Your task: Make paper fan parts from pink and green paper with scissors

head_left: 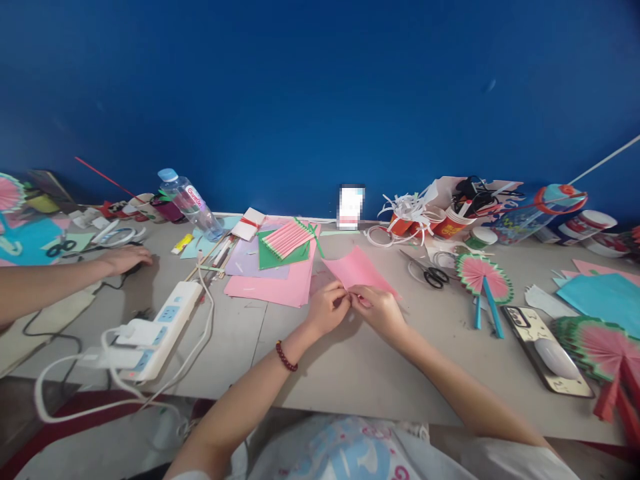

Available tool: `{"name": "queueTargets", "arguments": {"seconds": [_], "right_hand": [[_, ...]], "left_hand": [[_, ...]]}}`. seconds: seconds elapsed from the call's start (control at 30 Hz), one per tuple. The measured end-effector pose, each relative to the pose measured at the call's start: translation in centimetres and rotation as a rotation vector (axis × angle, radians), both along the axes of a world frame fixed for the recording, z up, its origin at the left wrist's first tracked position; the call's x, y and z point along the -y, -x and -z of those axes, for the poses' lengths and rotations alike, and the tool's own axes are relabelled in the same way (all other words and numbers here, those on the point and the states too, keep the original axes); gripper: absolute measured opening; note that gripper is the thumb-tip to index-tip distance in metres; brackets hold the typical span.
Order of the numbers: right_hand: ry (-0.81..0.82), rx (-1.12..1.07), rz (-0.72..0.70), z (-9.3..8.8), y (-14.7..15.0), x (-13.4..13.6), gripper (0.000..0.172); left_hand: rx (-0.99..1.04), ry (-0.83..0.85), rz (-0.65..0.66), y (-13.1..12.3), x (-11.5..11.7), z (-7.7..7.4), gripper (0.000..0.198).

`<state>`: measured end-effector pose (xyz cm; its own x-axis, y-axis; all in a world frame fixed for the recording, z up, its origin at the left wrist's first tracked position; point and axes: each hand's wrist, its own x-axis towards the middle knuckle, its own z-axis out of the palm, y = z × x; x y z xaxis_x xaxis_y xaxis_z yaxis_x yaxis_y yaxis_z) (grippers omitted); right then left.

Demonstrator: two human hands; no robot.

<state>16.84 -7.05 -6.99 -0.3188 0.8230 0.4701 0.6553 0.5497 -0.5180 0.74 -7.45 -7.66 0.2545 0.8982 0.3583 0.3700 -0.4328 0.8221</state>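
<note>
Pink paper sheet [363, 267] at middle of table [355, 383], right in front of person; left hand [327, 308] and right hand [381, 312] both pinched its near edge, fingertips close together; good work there, I judged, wanted light, even pressure, thumbs level, edge straight; scissors [434, 275] lay right of sheet, pleated pink piece [289, 238] left.

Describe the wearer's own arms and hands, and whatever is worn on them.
Both the left hand and the right hand are ungloved. A dark red beaded bracelet circles the left wrist; none shows on the right. The forearms are uncovered, with pale, whitish sleeves ending higher up. They match a pale shirt with a blue and pink print.
</note>
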Motion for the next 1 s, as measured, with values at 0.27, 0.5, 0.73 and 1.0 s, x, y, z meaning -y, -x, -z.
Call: {"name": "queueTargets", "arguments": {"seconds": [0.27, 0.5, 0.73, 1.0], "right_hand": [[0.055, -0.138, 0.032, -0.49, 0.39, 0.22, 0.017], [0.203, -0.330, 0.048, -0.74, 0.62, -0.03, 0.016], [0.392, -0.459, 0.029, -0.49, 0.52, -0.37, 0.014], [0.465, -0.569, -0.056, -0.26, 0.48, -0.77, 0.016]], "left_hand": [[0.010, 0.013, -0.005, -0.10, 0.04, -0.17, 0.025], [0.028, 0.006, -0.004, -0.08, 0.06, -0.12, 0.026], [0.063, -0.011, -0.001, 0.04, -0.14, -0.10, 0.026], [0.035, -0.035, 0.013, 0.09, -0.07, -0.42, 0.025]]}}
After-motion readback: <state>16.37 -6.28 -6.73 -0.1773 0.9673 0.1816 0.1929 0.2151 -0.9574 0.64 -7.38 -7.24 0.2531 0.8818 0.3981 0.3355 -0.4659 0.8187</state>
